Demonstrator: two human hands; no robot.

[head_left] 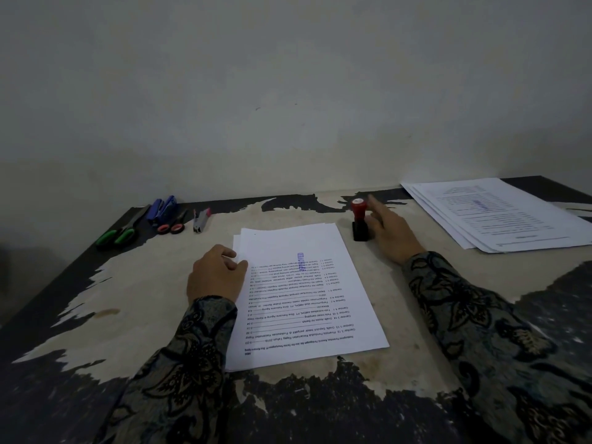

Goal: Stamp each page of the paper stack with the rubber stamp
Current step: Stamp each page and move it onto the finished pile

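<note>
Left grip [215,273] loosely curled on paper stack [307,293] left edge, right grip [389,227] open beside upright stamp [359,219]

Dim, murky light, dark corners, wide-angle bending at edges.

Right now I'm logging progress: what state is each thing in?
White paper stack: top page stamped in blue.
Red-handled rubber stamp: upright on the table, not gripped.
Left hand: resting on the stack's edge.
Right hand: open beside the stamp.
Second paper pile: set aside, stamped.
</note>
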